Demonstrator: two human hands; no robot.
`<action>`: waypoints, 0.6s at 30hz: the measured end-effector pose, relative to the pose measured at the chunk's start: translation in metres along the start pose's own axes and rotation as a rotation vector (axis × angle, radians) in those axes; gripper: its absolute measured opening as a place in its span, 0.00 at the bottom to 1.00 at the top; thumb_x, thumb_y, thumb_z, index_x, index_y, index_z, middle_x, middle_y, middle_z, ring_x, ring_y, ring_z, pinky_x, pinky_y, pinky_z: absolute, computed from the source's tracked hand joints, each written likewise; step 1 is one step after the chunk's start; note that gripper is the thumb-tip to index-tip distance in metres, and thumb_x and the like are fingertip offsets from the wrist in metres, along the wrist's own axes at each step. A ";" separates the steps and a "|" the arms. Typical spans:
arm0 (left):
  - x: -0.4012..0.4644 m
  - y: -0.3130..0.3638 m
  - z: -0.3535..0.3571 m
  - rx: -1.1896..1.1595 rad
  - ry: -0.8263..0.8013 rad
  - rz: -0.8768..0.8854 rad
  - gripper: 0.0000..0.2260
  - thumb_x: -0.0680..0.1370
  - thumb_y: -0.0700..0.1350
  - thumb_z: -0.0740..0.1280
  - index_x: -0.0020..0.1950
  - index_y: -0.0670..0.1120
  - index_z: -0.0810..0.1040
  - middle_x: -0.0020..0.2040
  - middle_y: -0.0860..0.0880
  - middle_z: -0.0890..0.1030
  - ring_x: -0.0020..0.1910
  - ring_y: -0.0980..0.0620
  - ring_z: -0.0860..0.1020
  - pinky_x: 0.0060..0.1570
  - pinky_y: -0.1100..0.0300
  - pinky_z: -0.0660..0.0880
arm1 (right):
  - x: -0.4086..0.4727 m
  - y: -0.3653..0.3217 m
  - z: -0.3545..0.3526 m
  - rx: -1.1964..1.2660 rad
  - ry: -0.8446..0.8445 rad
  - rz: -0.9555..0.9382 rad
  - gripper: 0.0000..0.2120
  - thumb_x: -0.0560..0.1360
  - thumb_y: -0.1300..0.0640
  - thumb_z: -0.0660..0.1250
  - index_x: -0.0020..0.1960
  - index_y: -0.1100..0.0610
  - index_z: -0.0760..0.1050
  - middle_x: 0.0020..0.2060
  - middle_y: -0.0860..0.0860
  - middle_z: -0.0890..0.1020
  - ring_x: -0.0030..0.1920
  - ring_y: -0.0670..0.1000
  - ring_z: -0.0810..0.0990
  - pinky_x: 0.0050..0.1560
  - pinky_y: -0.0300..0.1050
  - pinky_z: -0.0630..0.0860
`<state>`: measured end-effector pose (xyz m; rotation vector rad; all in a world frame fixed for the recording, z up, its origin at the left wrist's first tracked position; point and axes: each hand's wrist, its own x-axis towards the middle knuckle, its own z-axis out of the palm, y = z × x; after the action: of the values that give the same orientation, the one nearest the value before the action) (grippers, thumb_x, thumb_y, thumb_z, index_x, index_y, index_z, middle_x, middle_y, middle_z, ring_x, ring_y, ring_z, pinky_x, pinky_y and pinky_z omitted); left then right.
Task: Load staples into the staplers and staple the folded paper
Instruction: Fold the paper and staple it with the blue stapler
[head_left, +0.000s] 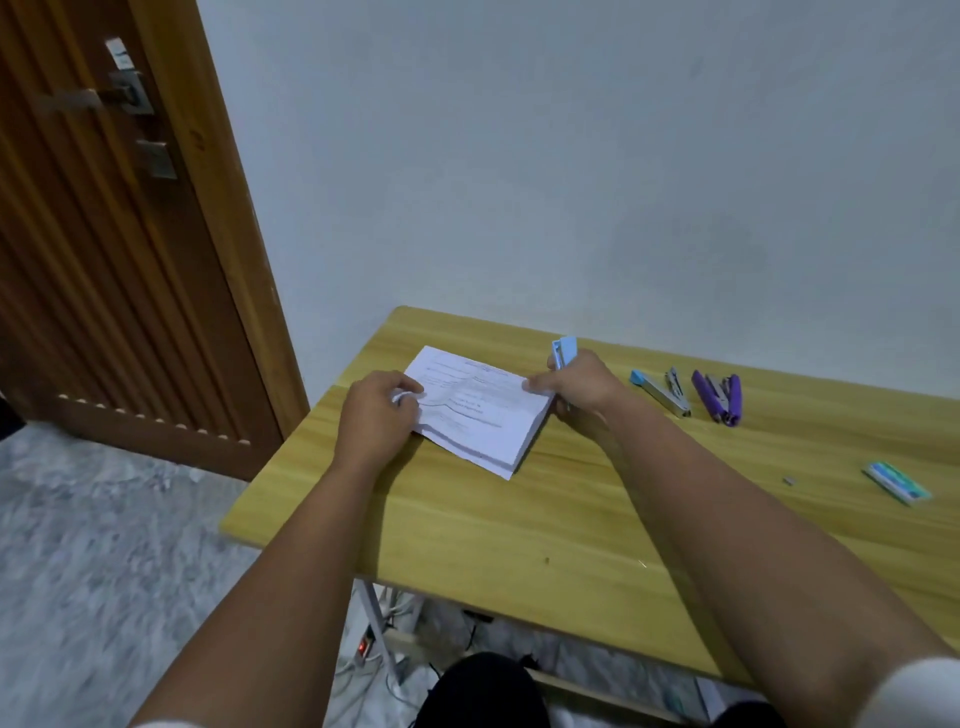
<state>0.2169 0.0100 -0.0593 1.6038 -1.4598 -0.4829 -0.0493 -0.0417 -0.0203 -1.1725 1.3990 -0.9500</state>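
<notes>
Both forearms reached out from the bottom of the view, white sleeve cuffs showing at the lower corners, and between them a dark-clad knee sat under the near edge of the bench (467, 525). Beneath that edge lay a white power strip (365, 647) with a red light, amid tangled cables on the floor.

On the far left part of the wooden bench lay the folded paper (480, 410), printed side up, its layered edges fanned a little toward the near corner. The left hand (376, 415) gripped the paper's left end, fingers curled over the edge so that the sheet buckled beneath them. The right hand (574, 387) was closed around a light blue stapler (562, 352), whose end stuck up beyond the knuckles, and its thumb pressed on the paper's right edge. Whether the stapler's mouth was over the paper could not be told, since the hand covered it.

Further right on the bench, well apart from the paper, a second blue stapler (660, 392) lay swung open with its metal magazine bared, and just beside it a purple stapler (719, 397) lay open likewise. Nearer the right edge rested a small green and white staple box (897, 483), with a tiny grey scrap (789, 480) to its left, too small to identify.

Behind the bench stood a pale wall, and at the left a brown ribbed door (104, 260) with a metal handle.
</notes>
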 end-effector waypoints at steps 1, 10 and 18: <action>0.000 -0.002 0.003 0.066 -0.026 0.028 0.10 0.76 0.39 0.66 0.50 0.49 0.85 0.57 0.52 0.82 0.58 0.50 0.77 0.54 0.55 0.74 | -0.001 0.000 -0.001 -0.010 0.011 0.020 0.20 0.67 0.66 0.80 0.50 0.56 0.71 0.40 0.58 0.77 0.34 0.54 0.75 0.33 0.48 0.70; 0.007 0.023 -0.018 -0.754 -0.086 -0.325 0.31 0.73 0.60 0.76 0.72 0.51 0.74 0.65 0.47 0.81 0.60 0.46 0.82 0.63 0.43 0.79 | -0.010 -0.056 -0.029 0.023 -0.026 -0.149 0.15 0.74 0.70 0.75 0.46 0.56 0.71 0.35 0.52 0.75 0.27 0.48 0.75 0.25 0.39 0.70; -0.023 0.071 0.006 -1.073 -0.359 -0.363 0.19 0.79 0.51 0.70 0.69 0.47 0.77 0.59 0.45 0.86 0.57 0.44 0.85 0.54 0.47 0.84 | -0.016 -0.067 -0.040 0.086 0.122 -0.218 0.15 0.74 0.68 0.76 0.43 0.55 0.71 0.42 0.58 0.80 0.41 0.55 0.75 0.32 0.44 0.71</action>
<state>0.1657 0.0352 -0.0118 0.8934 -0.8337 -1.5172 -0.0780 -0.0414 0.0539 -1.2365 1.3299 -1.2413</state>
